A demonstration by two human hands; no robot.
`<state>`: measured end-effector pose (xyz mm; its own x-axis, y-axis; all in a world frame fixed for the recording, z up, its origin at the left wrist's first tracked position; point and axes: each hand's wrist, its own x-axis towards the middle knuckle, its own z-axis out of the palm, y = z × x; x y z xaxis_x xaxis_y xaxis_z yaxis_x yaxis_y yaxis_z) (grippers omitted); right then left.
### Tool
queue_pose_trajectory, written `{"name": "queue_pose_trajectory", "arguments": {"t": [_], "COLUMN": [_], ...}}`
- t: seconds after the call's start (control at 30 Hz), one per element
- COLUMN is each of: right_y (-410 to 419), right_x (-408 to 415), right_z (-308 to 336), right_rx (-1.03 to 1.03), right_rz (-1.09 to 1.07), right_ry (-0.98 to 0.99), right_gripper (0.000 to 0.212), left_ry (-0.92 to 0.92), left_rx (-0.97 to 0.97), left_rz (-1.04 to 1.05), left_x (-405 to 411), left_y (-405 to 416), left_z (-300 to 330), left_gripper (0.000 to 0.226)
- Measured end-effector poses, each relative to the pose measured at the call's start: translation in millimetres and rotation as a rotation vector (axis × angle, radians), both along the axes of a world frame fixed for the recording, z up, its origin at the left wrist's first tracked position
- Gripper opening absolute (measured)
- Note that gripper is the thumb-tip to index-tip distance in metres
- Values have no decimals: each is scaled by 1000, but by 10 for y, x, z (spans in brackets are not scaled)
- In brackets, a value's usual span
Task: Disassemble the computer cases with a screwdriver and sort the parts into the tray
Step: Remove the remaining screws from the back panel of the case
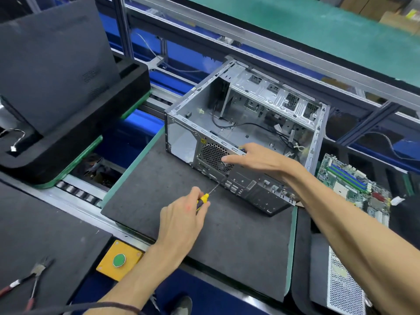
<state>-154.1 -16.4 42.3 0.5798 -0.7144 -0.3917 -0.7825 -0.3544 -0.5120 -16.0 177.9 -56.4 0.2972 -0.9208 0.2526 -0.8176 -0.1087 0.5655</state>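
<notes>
The bare grey sheet-metal computer case (245, 133) lies open side up at the far edge of my dark foam-topped desk (227, 242), its shell gutted except for a few loose black cables, its rear panel with the round fan grille facing me and a broad stretch of bare foam between it and the near edge. My right hand (254, 159) lies over the case's top rear rim, fingers straight across the grille, while just right of the case a green motherboard (350, 180) lies in a black tray. My left hand (181, 214) grips the yellow-and-black-handled screwdriver (210, 193), its tip touching the rear panel below the grille.
</notes>
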Motion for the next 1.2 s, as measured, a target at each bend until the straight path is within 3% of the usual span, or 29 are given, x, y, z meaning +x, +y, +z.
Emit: {"name": "queue_pose_trajectory", "arguments": {"t": [0.07, 0.13, 0.2, 0.3, 0.33, 0.4, 0.47, 0.57, 0.67, 0.77, 0.8, 0.87, 0.93, 0.97, 1.0, 1.1, 1.2], "right_y": [1, -4, 6, 24, 32, 42, 64, 84, 104, 116, 118, 115, 105, 98, 91, 80, 79], "right_x": [6, 7, 7, 16, 19, 22, 26, 32, 25, 20, 21, 25, 28, 27, 29, 37, 39], "right_z": [13, 17, 21, 40, 49, 70, 85, 94, 113, 122, 116, 101, 89, 82, 76, 71, 72], "right_rx": [-15, -27, -44, -53, -56, -64, -64, -52, -33, -14, -14, -31, -43, -45, -49, -68, -80], "right_rz": [11, 21, 35, 51, 54, 54, 48, 26, 18, 15, 13, 14, 12, 10, 8, 14, 18], "right_ry": [-1, 5, 13, 7, 10, 18, 25, 29, 1, -33, -33, -22, -9, -5, -2, 11, 16], "right_gripper": [53, 52, 51, 53, 54, 55, 55, 65, 60, 49, 51, 52, 50, 50, 50, 50, 51], "left_ry": [89, 442, 959, 1956, 2210, 2436, 2395, 1990, 1378, 415, 171, 35, 155, 303, 548, 1587, 2259], "left_rx": [-35, 21, 173, 520, 596, 634, 617, 537, 337, 123, 67, -39, -23, 35, 115, 440, 675], "left_rz": [-3, -4, 48, 134, 158, 192, 150, 56, 123, 98, 78, 38, 7, 15, 38, 190, 152], "left_x": [-18, -55, -43, 99, 127, 140, 109, 54, 33, 42, 46, 41, 19, -1, -10, 65, 130], "left_y": [4, -32, -114, -204, -198, -185, -153, -126, -116, -49, -18, -9, -34, -61, -100, -189, -190], "left_z": [-60, -75, -33, 32, 34, 26, 23, 42, 35, 11, -9, -54, -82, -87, -78, 2, 47], "left_gripper": [22, 22, 26, 17, 16, 23, 22, 16, 20, 19, 20, 23, 31, 37, 42, 33, 23]}}
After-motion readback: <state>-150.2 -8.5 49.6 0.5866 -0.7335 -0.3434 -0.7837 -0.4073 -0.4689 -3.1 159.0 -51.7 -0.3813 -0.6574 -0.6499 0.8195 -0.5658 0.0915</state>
